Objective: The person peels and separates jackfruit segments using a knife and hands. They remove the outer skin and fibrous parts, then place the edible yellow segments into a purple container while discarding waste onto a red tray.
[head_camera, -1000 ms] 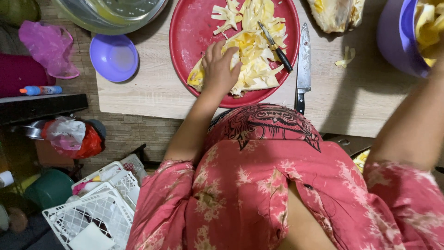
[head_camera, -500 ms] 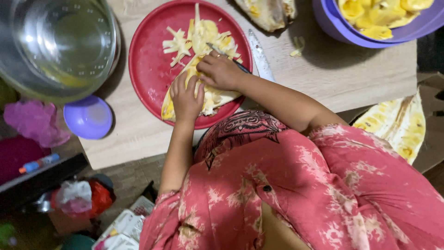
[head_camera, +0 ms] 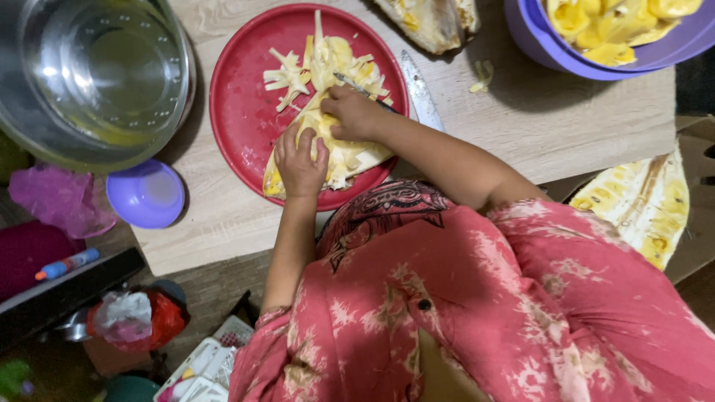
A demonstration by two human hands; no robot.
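Our left hand (head_camera: 299,162) lies palm down with its fingers (head_camera: 287,145) spread a little and pressed flat on the jackfruit piece (head_camera: 350,156), holding it against the red plate (head_camera: 238,112). Our right hand (head_camera: 356,112) sits just at one o'clock from the left, its fingers curled together over the upper part of the same piece; whether they pinch a strand of it or only press we cannot tell. A thin dark-handled knife (head_camera: 354,83) pokes out from under this hand toward eleven o'clock, lying on the fruit.

The jackfruit piece is a pale yellow wedge that runs from the plate's seven o'clock edge up toward its middle. At twelve o'clock from it, still on the plate, lies a heap of pale strips (head_camera: 298,71).

The plate rests on a light wooden board (head_camera: 521,119). A big knife's blade (head_camera: 421,93) lies on the board at the plate's three o'clock rim, partly under our right forearm. At ten o'clock from the plate stands a steel bowl (head_camera: 93,74), and at eight o'clock a small purple bowl (head_camera: 145,193). At one o'clock a chunk of rind (head_camera: 428,18) touches the top edge of view, and at two o'clock a purple tub (head_camera: 536,45) holds yellow fruit pods (head_camera: 618,22). Off the board, at four o'clock, lies a large jackfruit slab (head_camera: 640,201).
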